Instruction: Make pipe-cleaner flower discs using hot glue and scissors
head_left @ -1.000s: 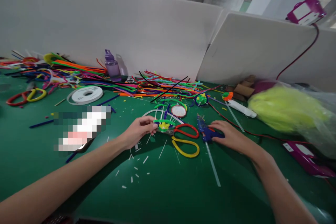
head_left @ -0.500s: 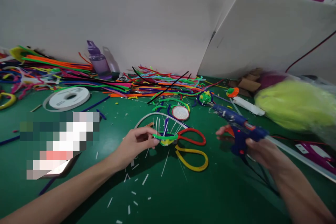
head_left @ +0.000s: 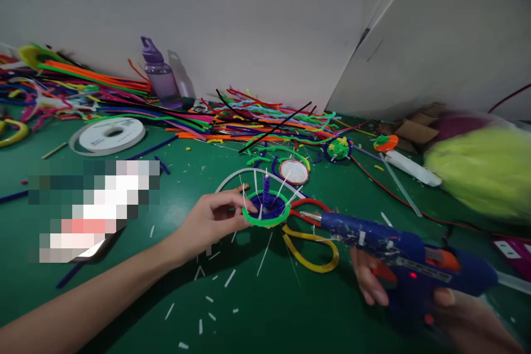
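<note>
The left hand pinches the green-rimmed piece by its rim at nine o'clock – the piece is at the middle of the view – and the right hand, at four o'clock, grips the blue glue gun, its nozzle near the piece.

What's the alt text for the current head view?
Right hand holds a blue glue gun, nozzle toward a green-rimmed pipe-cleaner piece pinched by the left hand. Scissors lie beside it on a green table, with a purple bottle and colorful pipe cleaners behind.
</note>
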`<state>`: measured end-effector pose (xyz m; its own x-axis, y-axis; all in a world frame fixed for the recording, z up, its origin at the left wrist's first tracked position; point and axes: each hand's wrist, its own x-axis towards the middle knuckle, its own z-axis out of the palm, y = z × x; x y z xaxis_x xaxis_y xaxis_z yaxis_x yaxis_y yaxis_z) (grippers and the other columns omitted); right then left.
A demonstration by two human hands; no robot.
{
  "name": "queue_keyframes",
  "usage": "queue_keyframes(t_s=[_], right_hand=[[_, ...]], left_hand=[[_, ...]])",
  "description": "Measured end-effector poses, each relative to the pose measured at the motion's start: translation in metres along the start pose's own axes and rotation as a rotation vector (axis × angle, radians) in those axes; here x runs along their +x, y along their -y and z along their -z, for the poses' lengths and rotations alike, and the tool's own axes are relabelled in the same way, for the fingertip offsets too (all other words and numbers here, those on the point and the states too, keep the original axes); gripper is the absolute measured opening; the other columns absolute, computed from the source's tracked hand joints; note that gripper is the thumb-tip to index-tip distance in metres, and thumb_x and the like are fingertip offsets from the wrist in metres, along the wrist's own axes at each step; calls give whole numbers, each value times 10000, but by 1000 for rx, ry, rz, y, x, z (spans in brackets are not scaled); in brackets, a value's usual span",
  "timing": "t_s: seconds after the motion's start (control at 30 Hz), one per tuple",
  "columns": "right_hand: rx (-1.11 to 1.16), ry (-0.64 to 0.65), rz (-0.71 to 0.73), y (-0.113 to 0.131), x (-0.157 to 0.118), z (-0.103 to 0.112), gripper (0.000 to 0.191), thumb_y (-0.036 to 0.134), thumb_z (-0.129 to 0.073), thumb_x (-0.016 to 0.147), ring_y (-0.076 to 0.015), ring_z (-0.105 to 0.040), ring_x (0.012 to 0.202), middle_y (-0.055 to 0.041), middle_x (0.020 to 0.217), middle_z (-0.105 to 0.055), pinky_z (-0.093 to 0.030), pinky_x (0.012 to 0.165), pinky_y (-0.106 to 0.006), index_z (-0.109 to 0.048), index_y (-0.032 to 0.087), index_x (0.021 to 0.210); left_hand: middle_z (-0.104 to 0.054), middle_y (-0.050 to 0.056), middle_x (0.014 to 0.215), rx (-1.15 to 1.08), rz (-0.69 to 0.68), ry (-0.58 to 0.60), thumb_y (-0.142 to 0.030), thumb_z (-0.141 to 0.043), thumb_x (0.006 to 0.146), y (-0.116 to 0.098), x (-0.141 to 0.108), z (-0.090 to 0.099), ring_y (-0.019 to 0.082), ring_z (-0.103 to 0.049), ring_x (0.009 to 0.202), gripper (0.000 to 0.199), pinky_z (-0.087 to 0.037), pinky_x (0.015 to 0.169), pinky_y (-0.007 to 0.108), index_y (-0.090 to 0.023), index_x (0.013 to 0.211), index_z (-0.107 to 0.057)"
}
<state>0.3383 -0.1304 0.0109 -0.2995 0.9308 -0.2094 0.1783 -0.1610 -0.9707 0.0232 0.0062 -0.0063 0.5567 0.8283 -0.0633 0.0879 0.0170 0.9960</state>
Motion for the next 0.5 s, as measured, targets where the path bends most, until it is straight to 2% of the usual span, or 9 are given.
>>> queue_keyframes(t_s=[0.07, 0.23, 0.5], right_hand=[[207, 124, 2, 4, 3, -5, 440, 659, -567, 619, -245, -620, 657, -97, 771, -642, -485, 583, -337, -655, 335, 903], [340, 163, -9, 1, 7, -10, 560, 595, -671, 598, -209, -595, 675, -81, 820, -649, -451, 597, -285, -618, 262, 1045], [348, 185, -48, 5, 5, -11, 451, 563, -676, 627, -196, -570, 685, -76, 802, -653, -446, 618, -280, -647, 229, 929]], left_hand=[[-581, 22, 765, 13, -7, 7, -283, -697, 675, -1, 0, -1, 109, -497, 633, 135, -411, 558, 222, -211, 787, -689], [-568, 19, 768, 53, -1, 27, -273, -678, 697, -7, -3, -3, 85, -465, 622, 145, -404, 562, 201, -172, 802, -675], [-546, 12, 777, 51, -2, 59, -270, -676, 704, -7, -5, -4, 81, -471, 632, 144, -404, 568, 196, -172, 810, -665]])
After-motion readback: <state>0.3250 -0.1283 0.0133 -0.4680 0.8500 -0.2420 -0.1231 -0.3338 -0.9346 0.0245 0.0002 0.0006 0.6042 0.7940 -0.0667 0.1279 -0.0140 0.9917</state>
